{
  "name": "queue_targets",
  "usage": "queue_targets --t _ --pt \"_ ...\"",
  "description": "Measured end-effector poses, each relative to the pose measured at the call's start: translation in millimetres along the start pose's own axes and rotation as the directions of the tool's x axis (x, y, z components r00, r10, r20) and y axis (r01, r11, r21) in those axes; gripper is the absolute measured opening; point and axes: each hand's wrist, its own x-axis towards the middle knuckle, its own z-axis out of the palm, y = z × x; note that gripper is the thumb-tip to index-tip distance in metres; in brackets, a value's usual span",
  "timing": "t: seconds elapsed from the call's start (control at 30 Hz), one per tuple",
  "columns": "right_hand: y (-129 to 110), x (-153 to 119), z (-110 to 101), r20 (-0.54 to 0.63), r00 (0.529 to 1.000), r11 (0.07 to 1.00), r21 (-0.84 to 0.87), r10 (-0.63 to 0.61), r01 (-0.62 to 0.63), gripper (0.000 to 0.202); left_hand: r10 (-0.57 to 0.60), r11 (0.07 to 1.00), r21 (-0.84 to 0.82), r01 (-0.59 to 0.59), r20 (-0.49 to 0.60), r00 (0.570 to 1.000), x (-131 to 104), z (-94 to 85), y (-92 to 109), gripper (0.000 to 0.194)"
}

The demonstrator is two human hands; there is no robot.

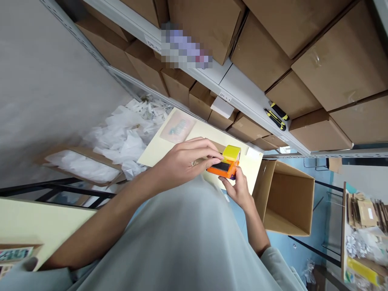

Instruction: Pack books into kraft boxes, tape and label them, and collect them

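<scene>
An orange tape dispenser [218,171] with a dark panel and a yellow tape roll [232,153] is held above the cream tabletop. My right hand [239,189] grips its right end, the thumb below and the fingers partly hidden behind it. At the left end, my left hand [194,159] has its thumb and fingertips closed on the dispenser's edge; whether tape is pinched there I cannot tell. A ring shows on a left finger. Left of the hands, a clear flat packet [177,126] with something greenish inside lies on the tabletop [156,150].
Shelves of cardboard boxes [260,50] rise beyond the table. Two yellow-and-black utility knives [275,119] lie on a shelf edge. An open cardboard carton [289,194] stands at right. Crumpled white packing material [124,131] is heaped at left, beside a filled box [83,165].
</scene>
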Motion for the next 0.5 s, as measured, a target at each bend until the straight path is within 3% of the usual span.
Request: queue_targets --t 0.3,0.5 --pt "9 -6 -3 0.003 1.000 1.000 0.000 -0.011 0.011 0.033 -0.018 0.998 0.062 0.017 0.022 1.000 7 5.3 -1 0.024" --pt "12 -6 -12 0.045 0.998 0.998 -0.043 -0.037 0.039 0.031 0.066 0.992 0.114 -0.061 -0.044 0.997 3 14.7 -3 0.023"
